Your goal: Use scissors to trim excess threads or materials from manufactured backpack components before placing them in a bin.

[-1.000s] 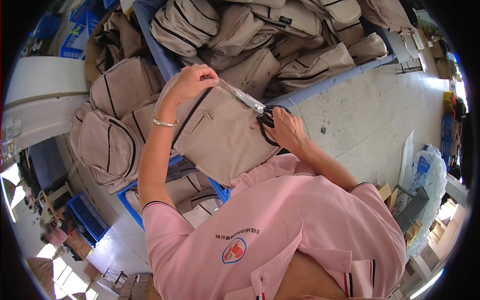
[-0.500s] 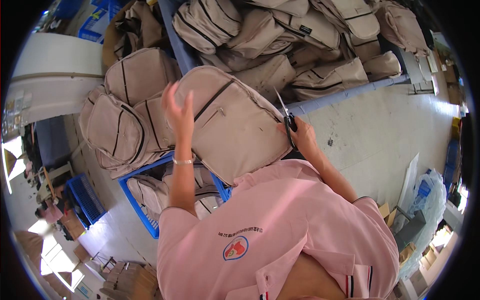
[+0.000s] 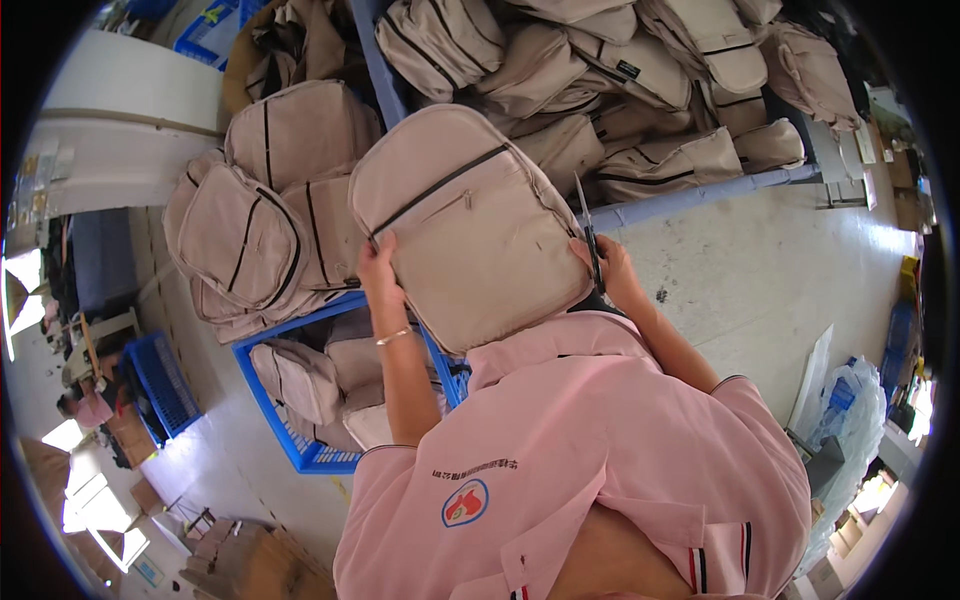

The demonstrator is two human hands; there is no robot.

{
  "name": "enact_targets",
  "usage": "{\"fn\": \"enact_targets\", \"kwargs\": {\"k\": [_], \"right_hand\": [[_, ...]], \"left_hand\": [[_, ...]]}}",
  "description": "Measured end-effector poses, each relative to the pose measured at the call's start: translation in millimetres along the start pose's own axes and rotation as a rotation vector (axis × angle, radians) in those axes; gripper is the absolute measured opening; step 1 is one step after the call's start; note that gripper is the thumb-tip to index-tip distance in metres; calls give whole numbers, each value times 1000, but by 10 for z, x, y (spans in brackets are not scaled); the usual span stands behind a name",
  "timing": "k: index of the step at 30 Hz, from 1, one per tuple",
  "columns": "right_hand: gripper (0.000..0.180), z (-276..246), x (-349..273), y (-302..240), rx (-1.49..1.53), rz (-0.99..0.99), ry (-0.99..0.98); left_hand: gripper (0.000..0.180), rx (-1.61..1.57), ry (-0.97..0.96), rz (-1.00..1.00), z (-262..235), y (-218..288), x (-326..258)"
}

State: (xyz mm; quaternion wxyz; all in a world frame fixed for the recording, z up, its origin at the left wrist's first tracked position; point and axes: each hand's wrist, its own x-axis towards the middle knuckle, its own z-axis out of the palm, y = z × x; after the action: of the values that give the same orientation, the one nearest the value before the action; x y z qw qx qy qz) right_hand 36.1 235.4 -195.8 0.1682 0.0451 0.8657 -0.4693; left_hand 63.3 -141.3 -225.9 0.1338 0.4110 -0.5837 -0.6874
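Note:
A beige backpack (image 3: 485,250) with a dark zipper line across its upper part and a small zipped pocket lies in front of my body, its rounded top pointing away from me. My left hand (image 3: 380,275) is closed on its left edge, the thumb lying on the front face. At the opposite edge, my right hand (image 3: 617,272) holds black-handled scissors (image 3: 588,225) with the blades pointing up and away. Fingertips of that hand also touch the backpack's right side. The bag's back is hidden.
Left of the backpack, more beige bags (image 3: 245,235) are piled up. Below them stands a blue plastic crate (image 3: 262,385) with bags in it. A large blue-grey bin (image 3: 690,193) full of similar bags is ahead. Grey floor (image 3: 720,260) stretches to the right.
My left hand, raised and spread over the backpack's upper left before, has come down and taken hold of its left edge. The backpack has turned slightly. The scissors stay in my right hand.

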Motion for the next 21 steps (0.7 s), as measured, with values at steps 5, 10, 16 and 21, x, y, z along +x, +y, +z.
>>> {"fn": "enact_targets", "kwargs": {"k": [5,10,16,21], "right_hand": [[49,75,-132,319,483,132,69],[38,-361,-389,465,925,342,215],[45,-940,-995,396,736,-78,336],[48,-1347,-1286,-746,1851,94,310]], "left_hand": [[20,-235,-337,219,520,958,-271],[19,-133,-698,558,1034,1761,-1164],[23,-127,-901,1232,1508,2318,-1645],[23,36,-1380,978,1491,1660,-1418]]}}
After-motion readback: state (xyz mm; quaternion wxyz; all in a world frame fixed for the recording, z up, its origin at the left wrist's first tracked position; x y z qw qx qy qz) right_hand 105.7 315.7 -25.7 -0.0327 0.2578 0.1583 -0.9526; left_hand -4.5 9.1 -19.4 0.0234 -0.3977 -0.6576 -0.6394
